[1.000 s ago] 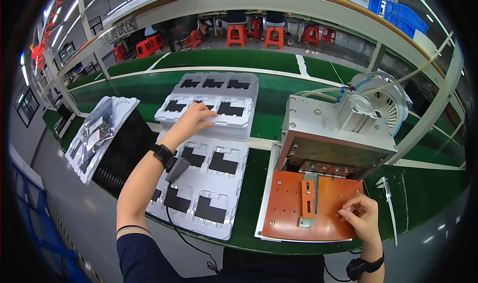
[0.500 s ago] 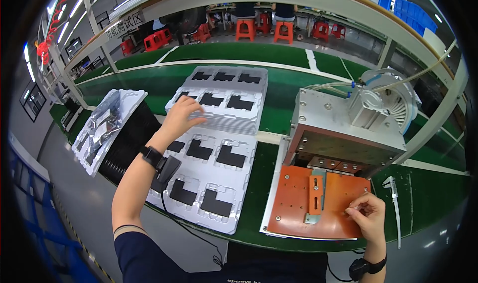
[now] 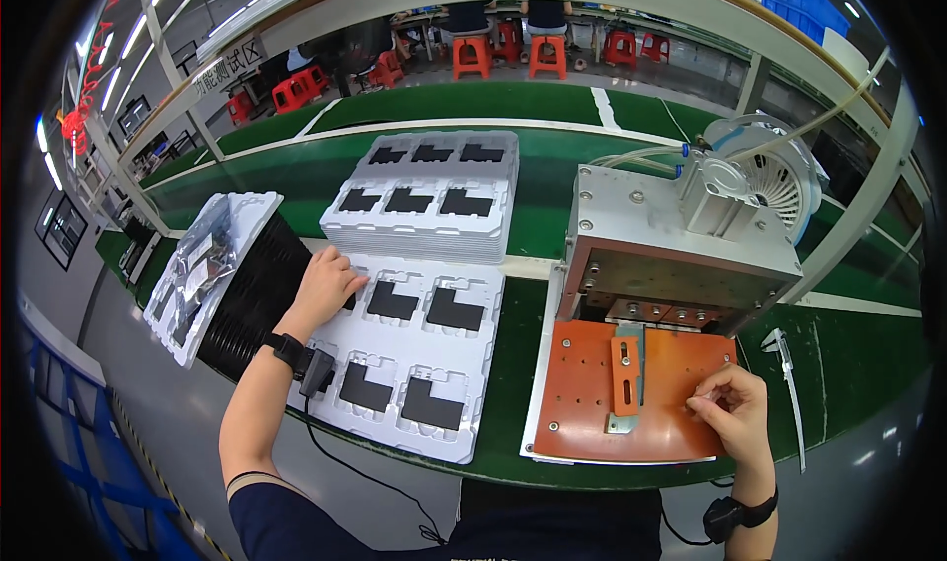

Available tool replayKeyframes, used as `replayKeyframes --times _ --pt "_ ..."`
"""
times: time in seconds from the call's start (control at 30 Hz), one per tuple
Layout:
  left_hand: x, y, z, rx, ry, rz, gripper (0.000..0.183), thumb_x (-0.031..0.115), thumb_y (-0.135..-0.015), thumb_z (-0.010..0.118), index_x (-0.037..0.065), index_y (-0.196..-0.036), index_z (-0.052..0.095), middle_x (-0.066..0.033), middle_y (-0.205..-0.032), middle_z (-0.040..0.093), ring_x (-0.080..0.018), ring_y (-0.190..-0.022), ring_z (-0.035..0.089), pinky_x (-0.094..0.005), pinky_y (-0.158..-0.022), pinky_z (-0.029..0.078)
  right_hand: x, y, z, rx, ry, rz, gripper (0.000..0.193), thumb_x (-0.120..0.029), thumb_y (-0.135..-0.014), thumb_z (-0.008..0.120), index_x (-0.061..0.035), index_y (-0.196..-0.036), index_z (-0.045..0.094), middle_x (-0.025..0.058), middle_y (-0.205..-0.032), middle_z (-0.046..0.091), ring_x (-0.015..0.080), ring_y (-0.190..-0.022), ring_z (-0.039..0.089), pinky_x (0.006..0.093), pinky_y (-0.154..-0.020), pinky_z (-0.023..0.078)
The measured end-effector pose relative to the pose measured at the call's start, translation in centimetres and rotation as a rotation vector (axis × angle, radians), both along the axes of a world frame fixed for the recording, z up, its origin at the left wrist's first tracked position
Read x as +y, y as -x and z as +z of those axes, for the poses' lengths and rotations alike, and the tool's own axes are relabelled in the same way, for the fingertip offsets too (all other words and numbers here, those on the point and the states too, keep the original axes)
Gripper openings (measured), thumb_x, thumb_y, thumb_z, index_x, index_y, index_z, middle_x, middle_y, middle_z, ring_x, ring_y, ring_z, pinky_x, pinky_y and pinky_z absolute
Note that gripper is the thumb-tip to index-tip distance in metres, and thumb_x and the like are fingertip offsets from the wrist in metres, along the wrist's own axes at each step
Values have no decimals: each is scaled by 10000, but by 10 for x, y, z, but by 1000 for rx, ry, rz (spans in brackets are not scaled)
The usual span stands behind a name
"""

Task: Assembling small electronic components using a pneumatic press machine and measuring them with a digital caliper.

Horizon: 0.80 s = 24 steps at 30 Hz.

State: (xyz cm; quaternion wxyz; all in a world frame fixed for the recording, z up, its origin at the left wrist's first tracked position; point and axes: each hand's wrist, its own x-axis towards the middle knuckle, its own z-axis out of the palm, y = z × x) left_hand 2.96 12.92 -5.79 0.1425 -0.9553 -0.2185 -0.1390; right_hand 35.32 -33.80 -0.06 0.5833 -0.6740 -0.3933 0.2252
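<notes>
My left hand (image 3: 327,290) is over the upper left corner of the near white plastic tray (image 3: 473,364), fingers bent and slightly apart. Beneath it a black L-shaped piece is mostly covered; whether I touch it is unclear. Other black L-shaped pieces (image 3: 432,410) lie in the tray's pockets. My right hand (image 3: 735,413) rests at the right side of the orange plate (image 3: 582,393), thumb and forefinger pinched together. Anything between those fingertips is too small to make out. An orange slotted bar (image 3: 624,375) is fixed on the plate, beside a metal strip.
Behind the near tray stands a stack of white trays (image 3: 424,233) with black pieces on top. A tilted tray with a clear bag (image 3: 207,255) leans on a black stack at left. Behind the orange plate stands a metal press (image 3: 691,225); calipers (image 3: 784,383) lie to its right.
My left hand has come down and left from the tray stack to the near tray's upper left, its fingers drawing closer together. My right hand keeps its pinch at the plate. The view shifted slightly.
</notes>
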Motion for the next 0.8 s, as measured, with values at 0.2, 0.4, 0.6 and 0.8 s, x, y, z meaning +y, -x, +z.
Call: replayKeyframes --times 0.2,0.4,0.6,0.8 --pt "-11 -4 29 -163 -217 -174 280 272 -840 655 62 -655 657 -39 -672 593 -238 -800 535 -403 -858 416 -2 -1 3 56 -42 46 182 32 -783 708 15 -933 606 35 -775 610 72 -645 595 187 -562 452" --pt "-92 -63 85 -399 -158 -331 246 219 -859 639 101 -644 623 -27 -607 587 -234 -638 531 -415 -834 422 12 13 25 113 62 187 348 -4 -830 688 21 -1157 572 88 -998 649 115 -830 647 232 -722 543" --pt "-226 -136 98 -417 152 -812 243 313 -841 662 133 -709 568 22 -585 512 -174 -572 527 -387 -791 457 63 63 50 481 85 492 421 -63 -839 721 31 -1222 573 132 -1134 647 140 -1001 634 275 -876 515" --pt "-250 -169 88 -397 410 -818 161 168 -840 669 75 -776 554 -20 -603 513 -217 -618 552 -362 -733 477 65 57 26 484 95 474 353 14 -821 715 17 -1147 579 108 -1103 652 156 -1022 624 282 -887 517"
